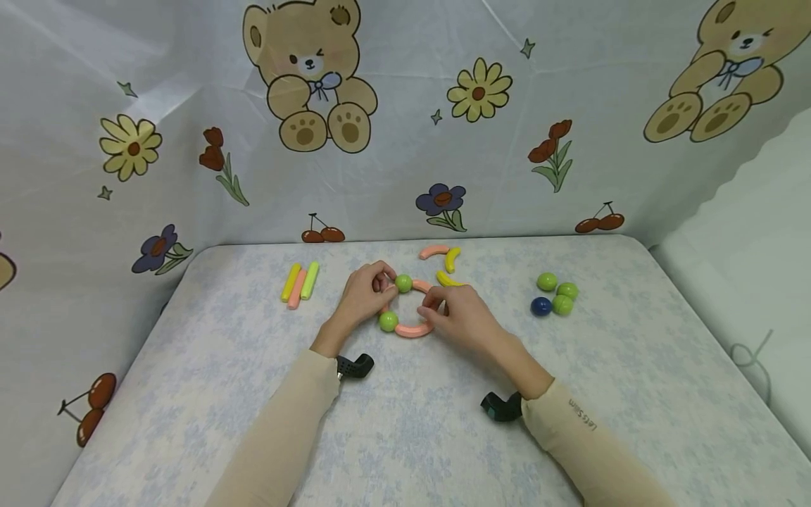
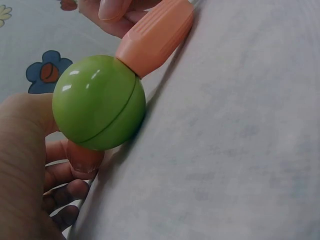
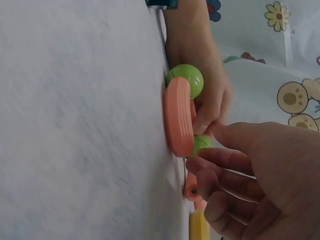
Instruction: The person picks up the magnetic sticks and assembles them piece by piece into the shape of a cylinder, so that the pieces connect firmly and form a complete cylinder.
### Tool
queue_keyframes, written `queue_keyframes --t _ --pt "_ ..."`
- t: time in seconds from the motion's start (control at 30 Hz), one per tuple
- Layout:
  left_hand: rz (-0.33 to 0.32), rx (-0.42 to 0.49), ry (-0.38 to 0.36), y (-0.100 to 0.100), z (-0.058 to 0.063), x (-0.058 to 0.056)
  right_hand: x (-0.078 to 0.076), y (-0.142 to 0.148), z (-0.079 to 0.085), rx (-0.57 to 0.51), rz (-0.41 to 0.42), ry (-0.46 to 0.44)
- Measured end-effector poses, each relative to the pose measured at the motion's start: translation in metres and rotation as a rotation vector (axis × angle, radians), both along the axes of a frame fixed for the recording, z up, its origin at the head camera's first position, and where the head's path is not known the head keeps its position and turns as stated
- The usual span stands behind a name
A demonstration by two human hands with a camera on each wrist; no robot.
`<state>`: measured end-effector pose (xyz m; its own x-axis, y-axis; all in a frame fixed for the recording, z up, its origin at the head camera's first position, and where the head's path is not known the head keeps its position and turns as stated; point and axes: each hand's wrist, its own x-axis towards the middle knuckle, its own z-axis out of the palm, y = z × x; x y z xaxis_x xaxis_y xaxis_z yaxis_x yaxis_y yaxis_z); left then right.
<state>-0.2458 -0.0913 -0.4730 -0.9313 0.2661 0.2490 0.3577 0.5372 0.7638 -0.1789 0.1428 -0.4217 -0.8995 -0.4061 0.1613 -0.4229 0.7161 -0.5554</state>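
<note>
Salmon curved sticks and two green balls form a partial ring on the table. My left hand (image 1: 367,292) is at the ring's left side, pinching the curved stick between the lower green ball (image 1: 388,322) and the upper green ball (image 1: 403,283). From the lower ball, a ridged salmon stick (image 3: 179,117) extends rightward; another salmon stick (image 1: 421,285) joins the upper ball. Fingers loosely bent, my right hand (image 1: 465,320) hovers by the ring's right side, near the lower stick's free end. Nothing shows between its thumb and fingertips in the right wrist view.
Three straight sticks (image 1: 296,285) lie at the left. Behind the ring are another salmon curved stick (image 1: 434,251) and yellow curved sticks (image 1: 453,259). At the right, a blue ball (image 1: 541,306) sits with several green balls (image 1: 562,304). A patterned cloth hangs behind the table.
</note>
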Motion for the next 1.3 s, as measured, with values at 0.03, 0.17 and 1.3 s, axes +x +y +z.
queue_keyframes --t 0.03,0.17,1.3 --pt "-0.001 0.002 0.000 0.000 0.000 0.000 -0.002 0.004 0.002 0.004 -0.017 0.005" --pt "-0.007 0.003 0.002 0.000 0.000 -0.001 -0.013 0.026 0.012 0.032 -0.125 0.052" --pt "-0.012 0.014 0.005 -0.001 -0.002 -0.001 -0.031 0.118 0.019 0.224 -0.527 -0.162"
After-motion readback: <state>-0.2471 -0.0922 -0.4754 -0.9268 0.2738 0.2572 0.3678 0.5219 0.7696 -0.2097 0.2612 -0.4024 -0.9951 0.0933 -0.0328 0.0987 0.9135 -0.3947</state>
